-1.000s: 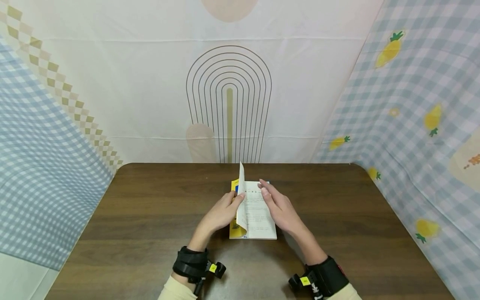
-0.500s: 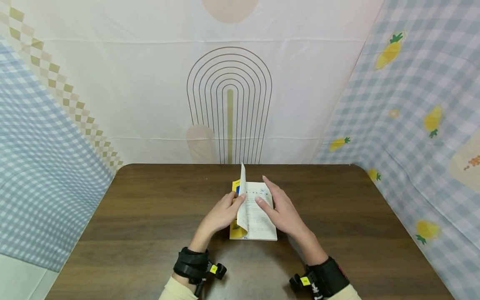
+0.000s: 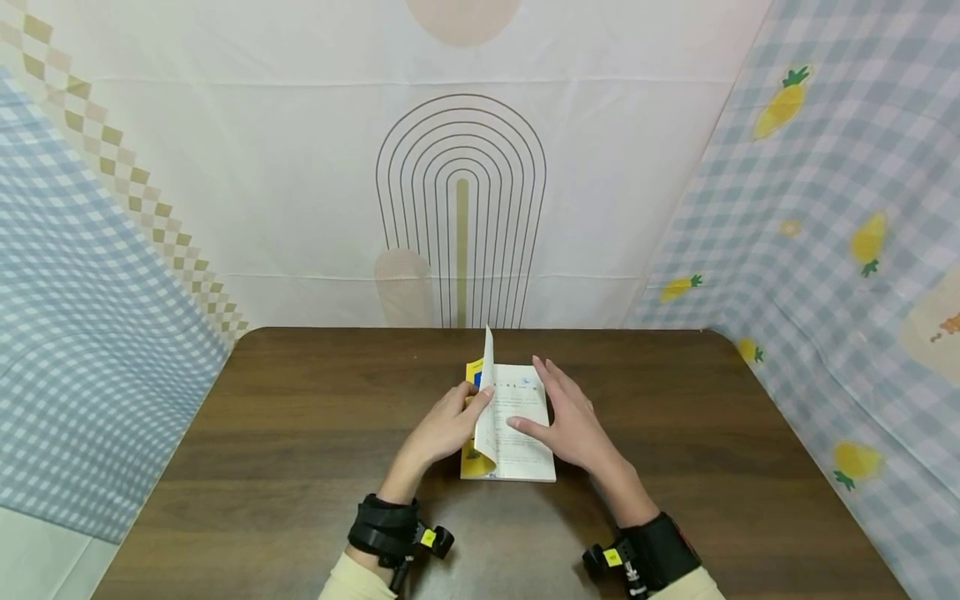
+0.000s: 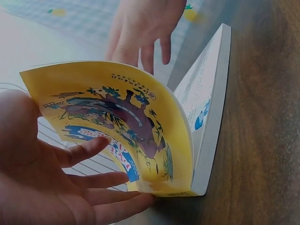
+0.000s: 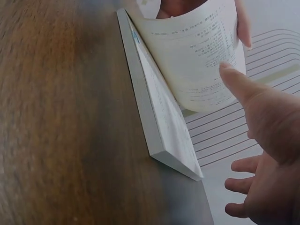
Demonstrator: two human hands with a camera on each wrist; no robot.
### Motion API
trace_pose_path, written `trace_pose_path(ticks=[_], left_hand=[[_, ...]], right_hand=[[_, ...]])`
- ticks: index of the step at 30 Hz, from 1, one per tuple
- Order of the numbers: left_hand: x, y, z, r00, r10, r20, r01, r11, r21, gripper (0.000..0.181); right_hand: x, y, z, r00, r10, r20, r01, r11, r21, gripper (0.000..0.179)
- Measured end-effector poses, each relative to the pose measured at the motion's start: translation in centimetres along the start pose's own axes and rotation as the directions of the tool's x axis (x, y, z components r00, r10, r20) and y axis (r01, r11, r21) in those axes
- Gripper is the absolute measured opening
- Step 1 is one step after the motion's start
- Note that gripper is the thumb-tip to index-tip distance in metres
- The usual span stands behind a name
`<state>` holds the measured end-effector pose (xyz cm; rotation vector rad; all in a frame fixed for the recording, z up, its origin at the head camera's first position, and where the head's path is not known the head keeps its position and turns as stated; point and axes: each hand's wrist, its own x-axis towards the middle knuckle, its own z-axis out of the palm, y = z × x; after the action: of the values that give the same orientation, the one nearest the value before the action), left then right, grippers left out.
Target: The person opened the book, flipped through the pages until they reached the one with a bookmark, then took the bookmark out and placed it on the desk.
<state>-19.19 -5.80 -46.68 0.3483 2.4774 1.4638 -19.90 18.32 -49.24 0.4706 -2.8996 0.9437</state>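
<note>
A paperback book [image 3: 522,454] lies on the brown table, its front part lifted. My left hand [image 3: 442,427] holds the raised yellow cover [image 4: 140,101] with the leaves against it, thumb on the printed side and fingers behind. The cover bends in an arc and carries a purple animal picture. Over the right side of the book is my right hand [image 3: 577,427], fingers spread and gripping nothing. In the right wrist view its thumb [image 5: 239,82] appears in front of the curved printed leaf [image 5: 201,56]; contact is unclear. The thick block of pages [image 5: 150,103] stays down on the table.
The wooden table [image 3: 300,417] reaches back to a white cloth [image 3: 300,183] with arch lines. Blue checked cloths hang on the left and right. Each wrist wears a black strap [image 3: 382,527] with a small camera.
My right hand has opened out, its thumb and fingers spreading apart, and shifted slightly to the right over the page. The left hand keeps holding the raised cover and leaves.
</note>
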Motion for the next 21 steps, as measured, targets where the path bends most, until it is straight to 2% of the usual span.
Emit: trace_pose_path(ticks=[21], left_hand=[[0.11,-0.06,0.09,1.000,-0.003,-0.005,0.003,1.000,0.030,0.061]], right_hand=[[0.02,1.06,0.61,0.989,0.092,0.114,-0.073,0.985,-0.157,0.111]])
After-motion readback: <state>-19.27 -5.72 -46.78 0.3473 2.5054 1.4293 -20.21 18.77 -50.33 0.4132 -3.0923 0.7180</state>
